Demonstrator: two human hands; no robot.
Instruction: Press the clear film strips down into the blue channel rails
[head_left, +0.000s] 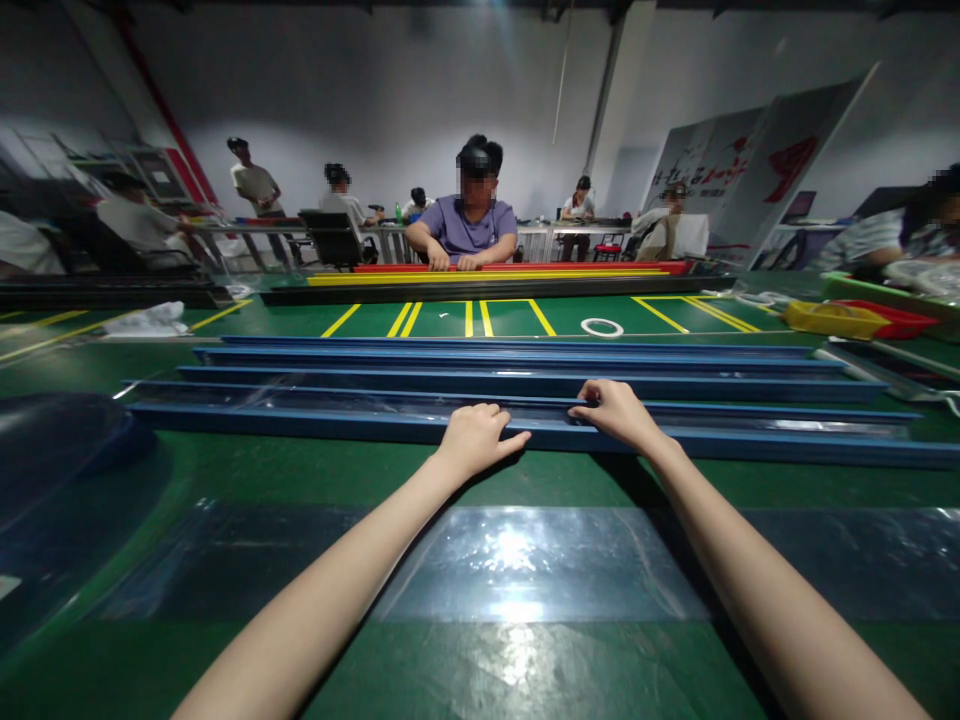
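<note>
A long blue channel-shaped strip [315,422] lies crosswise in front of me, with clear, shiny plastic inside its trough. My left hand [476,437] rests over its front wall, fingers bent over the edge and thumb along the outer side. Just to the right, my right hand [619,412] is closed in a pinch at the trough, near the rear wall. What lies between that thumb and forefinger is too small to make out. More blue strips [525,380] lie parallel behind this one. Nearer to me, a wide clear plastic sheet [570,560] lies flat under my forearms.
The green table [420,680] has yellow tape lines. A white ring [602,327] lies behind the strips. Yellow and red trays [840,318] stand at right, a dark blue rounded object [67,450] at left. Opposite, a person [465,225] handles red, yellow and black strips [487,285].
</note>
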